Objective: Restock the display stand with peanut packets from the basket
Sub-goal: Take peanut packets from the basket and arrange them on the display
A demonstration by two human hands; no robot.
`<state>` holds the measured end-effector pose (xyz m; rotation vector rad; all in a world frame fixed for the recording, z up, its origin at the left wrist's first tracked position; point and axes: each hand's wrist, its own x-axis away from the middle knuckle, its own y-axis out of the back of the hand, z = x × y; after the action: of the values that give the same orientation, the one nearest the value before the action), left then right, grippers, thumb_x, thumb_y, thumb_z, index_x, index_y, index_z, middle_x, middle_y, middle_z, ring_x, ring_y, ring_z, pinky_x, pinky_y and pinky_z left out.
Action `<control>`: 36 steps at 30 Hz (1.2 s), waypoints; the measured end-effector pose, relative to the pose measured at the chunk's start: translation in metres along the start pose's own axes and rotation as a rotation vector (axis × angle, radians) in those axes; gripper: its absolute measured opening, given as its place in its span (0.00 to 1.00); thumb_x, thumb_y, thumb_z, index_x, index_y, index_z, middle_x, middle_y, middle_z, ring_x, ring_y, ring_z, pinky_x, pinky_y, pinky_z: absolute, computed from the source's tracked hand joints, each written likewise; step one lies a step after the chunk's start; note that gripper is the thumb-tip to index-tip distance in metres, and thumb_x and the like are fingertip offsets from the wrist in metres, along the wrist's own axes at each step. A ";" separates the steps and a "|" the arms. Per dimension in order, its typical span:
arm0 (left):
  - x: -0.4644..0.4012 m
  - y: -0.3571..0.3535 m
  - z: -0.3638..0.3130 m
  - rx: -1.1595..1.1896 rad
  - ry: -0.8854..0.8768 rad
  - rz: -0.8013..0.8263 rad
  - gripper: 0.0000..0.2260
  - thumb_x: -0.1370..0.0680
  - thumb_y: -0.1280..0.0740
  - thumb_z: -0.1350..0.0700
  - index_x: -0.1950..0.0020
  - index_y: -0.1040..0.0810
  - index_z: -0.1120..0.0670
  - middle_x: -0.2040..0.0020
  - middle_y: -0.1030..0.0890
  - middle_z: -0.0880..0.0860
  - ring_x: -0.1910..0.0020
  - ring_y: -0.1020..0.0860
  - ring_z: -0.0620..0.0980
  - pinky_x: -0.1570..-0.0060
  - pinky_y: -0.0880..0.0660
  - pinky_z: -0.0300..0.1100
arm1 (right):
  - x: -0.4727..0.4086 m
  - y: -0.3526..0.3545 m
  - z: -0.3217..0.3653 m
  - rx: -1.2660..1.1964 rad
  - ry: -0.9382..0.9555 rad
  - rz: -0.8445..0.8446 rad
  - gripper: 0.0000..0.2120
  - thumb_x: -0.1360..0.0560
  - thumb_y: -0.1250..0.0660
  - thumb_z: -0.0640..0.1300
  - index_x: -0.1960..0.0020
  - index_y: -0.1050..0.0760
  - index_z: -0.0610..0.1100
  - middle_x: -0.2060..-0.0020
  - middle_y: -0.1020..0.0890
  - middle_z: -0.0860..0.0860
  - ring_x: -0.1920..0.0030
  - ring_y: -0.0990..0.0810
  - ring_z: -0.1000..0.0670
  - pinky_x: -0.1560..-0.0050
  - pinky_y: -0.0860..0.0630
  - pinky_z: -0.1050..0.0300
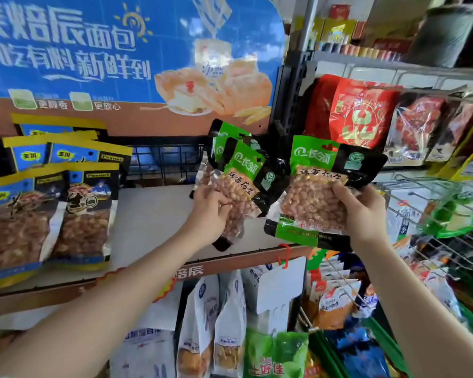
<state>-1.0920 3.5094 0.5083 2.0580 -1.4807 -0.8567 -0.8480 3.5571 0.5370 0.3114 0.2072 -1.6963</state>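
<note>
My left hand [209,204] grips a green-and-black peanut packet [242,184] that stands tilted at the right end of the white shelf [153,222] of the display stand. Behind it stand more of the same green packets [227,137]. My right hand [362,211] holds another green-and-black peanut packet [316,192] upright in the air, just right of the first and above the shelf's front edge. A wire basket [432,214] with green-topped packets sits at the far right.
Several blue-and-yellow peanut packets [66,192] lean at the shelf's left end. A blue bread poster [120,50] forms the stand's back. Red bags [363,113] hang on the rack at right. White and green snack bags [230,328] fill the level below.
</note>
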 end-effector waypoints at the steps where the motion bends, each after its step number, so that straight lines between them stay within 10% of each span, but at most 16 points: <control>1: -0.002 0.002 0.002 -0.005 -0.001 -0.012 0.14 0.23 0.35 0.57 0.40 0.30 0.61 0.33 0.36 0.59 0.36 0.30 0.55 0.42 0.37 0.36 | 0.001 -0.001 0.000 -0.003 -0.001 -0.019 0.05 0.30 0.30 0.50 0.59 0.23 0.50 0.60 0.21 0.40 0.59 0.18 0.37 0.55 0.19 0.39; 6: -0.020 0.017 0.016 -0.260 0.073 -0.008 0.41 0.35 0.27 0.40 0.32 0.43 0.56 0.34 0.28 0.58 0.37 0.29 0.60 0.42 0.30 0.52 | 0.009 0.001 -0.003 -0.053 -0.017 -0.016 0.02 0.27 0.31 0.45 0.57 0.24 0.48 0.62 0.19 0.46 0.60 0.18 0.43 0.60 0.17 0.50; 12: -0.021 0.014 0.024 -0.323 0.128 0.096 0.47 0.38 0.36 0.27 0.30 0.41 0.56 0.38 0.23 0.57 0.43 0.23 0.59 0.48 0.23 0.53 | 0.020 0.015 0.005 -0.117 -0.014 -0.089 0.05 0.29 0.33 0.50 0.60 0.25 0.49 0.60 0.19 0.50 0.56 0.19 0.47 0.55 0.22 0.53; 16: -0.008 0.009 0.017 -0.415 0.134 0.092 0.31 0.30 0.37 0.34 0.46 0.31 0.61 0.55 0.23 0.57 0.58 0.25 0.56 0.63 0.28 0.45 | 0.016 -0.015 0.017 -0.002 0.042 0.063 0.05 0.26 0.32 0.50 0.57 0.25 0.50 0.60 0.18 0.49 0.54 0.17 0.43 0.54 0.18 0.48; 19: 0.002 0.012 0.015 -0.379 0.091 0.194 0.18 0.24 0.38 0.44 0.50 0.28 0.59 0.50 0.21 0.59 0.54 0.24 0.57 0.59 0.30 0.45 | 0.007 -0.044 0.024 0.147 0.145 0.113 0.14 0.31 0.32 0.58 0.55 0.25 0.47 0.59 0.18 0.46 0.54 0.19 0.39 0.51 0.21 0.39; 23: 0.017 0.025 0.018 -0.472 -0.014 0.365 0.12 0.21 0.40 0.52 0.45 0.24 0.57 0.45 0.19 0.57 0.47 0.23 0.56 0.49 0.27 0.44 | -0.010 -0.074 0.019 0.307 0.212 0.131 0.20 0.25 0.35 0.53 0.44 0.31 0.38 0.55 0.23 0.48 0.54 0.24 0.46 0.56 0.28 0.52; 28: 0.042 0.046 0.021 -0.723 -0.135 0.090 0.12 0.23 0.40 0.46 0.50 0.23 0.52 0.53 0.18 0.53 0.54 0.21 0.55 0.60 0.26 0.44 | -0.016 -0.088 -0.001 0.539 0.132 0.153 0.24 0.26 0.36 0.56 0.46 0.35 0.36 0.53 0.22 0.40 0.49 0.23 0.39 0.58 0.34 0.53; 36: 0.067 0.043 -0.001 -0.489 -0.500 -0.051 0.12 0.24 0.42 0.49 0.52 0.22 0.52 0.59 0.19 0.50 0.62 0.22 0.52 0.72 0.33 0.38 | -0.001 -0.075 -0.008 0.674 0.083 0.426 0.22 0.28 0.33 0.57 0.50 0.35 0.40 0.63 0.27 0.49 0.57 0.28 0.46 0.58 0.34 0.54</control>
<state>-1.1043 3.4326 0.5240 1.5866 -1.2719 -1.6577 -0.9209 3.5716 0.5269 0.8613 -0.3628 -1.2845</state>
